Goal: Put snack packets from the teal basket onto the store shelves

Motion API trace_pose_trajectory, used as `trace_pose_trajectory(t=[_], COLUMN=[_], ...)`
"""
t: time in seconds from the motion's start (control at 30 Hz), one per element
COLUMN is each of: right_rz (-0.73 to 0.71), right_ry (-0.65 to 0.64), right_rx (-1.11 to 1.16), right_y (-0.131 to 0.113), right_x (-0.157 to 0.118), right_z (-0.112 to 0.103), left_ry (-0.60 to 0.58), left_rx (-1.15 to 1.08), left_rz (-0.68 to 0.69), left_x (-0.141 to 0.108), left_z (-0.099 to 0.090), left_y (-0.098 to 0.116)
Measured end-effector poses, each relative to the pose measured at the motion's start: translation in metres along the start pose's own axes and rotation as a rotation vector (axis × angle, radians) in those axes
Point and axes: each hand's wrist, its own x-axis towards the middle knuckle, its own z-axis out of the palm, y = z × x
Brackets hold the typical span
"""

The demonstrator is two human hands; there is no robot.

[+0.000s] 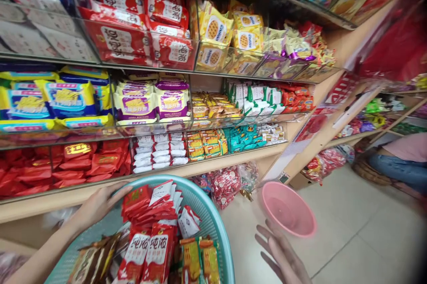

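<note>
My left hand (96, 208) grips the far-left rim of a teal plastic basket (223, 235), its fingers beside the red packets. Inside the basket lie red-and-white snack packets (156, 253), smaller red packets (136, 199), white-and-red packets (189, 222), brown-wrapped packets (95, 257) and orange-and-green packets (200, 259). To the right of the basket, my right hand (278, 255) hangs above the floor with its fingers apart and nothing in it. A pink plastic basin (288, 208) sits on the floor just beyond that hand.
Shelves with clear dividers hold yellow biscuit packs (215, 30), blue-and-yellow packs (68, 97), purple packs (171, 102) and red packets (110, 159). Bulging bags (225, 186) lie beneath the lowest shelf. At the right, a person in jeans (400, 170) is near another shelf.
</note>
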Motion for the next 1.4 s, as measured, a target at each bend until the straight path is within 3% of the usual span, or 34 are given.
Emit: trace_pose_trajectory(t=[0.1, 0.27, 0.4, 0.47, 0.57, 0.63, 0.7, 0.83, 0.97, 1.03, 1.2, 1.4], right_rz=[-0.129, -0.364, -0.597, -0.571, -0.531, -0.676, -0.806, -0.999, -1.146, -1.14, -1.131, -1.2], right_ry=[-0.03, -0.267, -0.569, -0.705, -0.799, -0.842, -0.796, -0.331, -0.002, 0.082, 0.089, -0.035], right_rx=[-0.035, -0.372, -0.688, -0.745, -0.747, -0.782, -0.873, -0.933, -0.972, -1.008, -1.163, -1.296], right_y=[-0.02, -0.047, -0.046, -0.039, -0.042, -0.063, -0.097, -0.178, -0.242, -0.263, -0.287, -0.285], right_x=[0.005, -0.029, -0.068, -0.085, -0.09, -0.074, -0.046, 0.034, 0.111, 0.135, 0.16, 0.167], right_z=[0.03, 0.08, 0.119, 0.138, 0.151, 0.146, 0.133, 0.114, 0.119, 0.125, 0.153, 0.194], left_ry=[-0.064, -0.043, -0.063, -0.057, -0.034, -0.042, -0.048, -0.03, -0.004, -0.002, 0.01, 0.049], left_rx=[-0.024, -0.051, -0.123, -0.143, -0.155, -0.168, -0.173, -0.161, -0.166, -0.172, -0.162, -0.183], left_rz=[0.014, 0.033, 0.046, 0.058, 0.078, 0.096, 0.084, 0.051, 0.041, 0.031, 0.008, 0.034], left_x=[-0.001, -0.003, -0.006, -0.009, -0.011, -0.011, -0.01, -0.007, -0.005, -0.003, 0.0, 0.002], left_z=[0.0, 0.001, 0.001, 0.0, -0.002, -0.003, -0.003, -0.001, 0.004, 0.007, 0.015, 0.017], left_y=[0.004, 0.007, 0.003, 0.0, -0.004, -0.007, -0.01, -0.018, -0.026, -0.032, -0.046, -0.052])
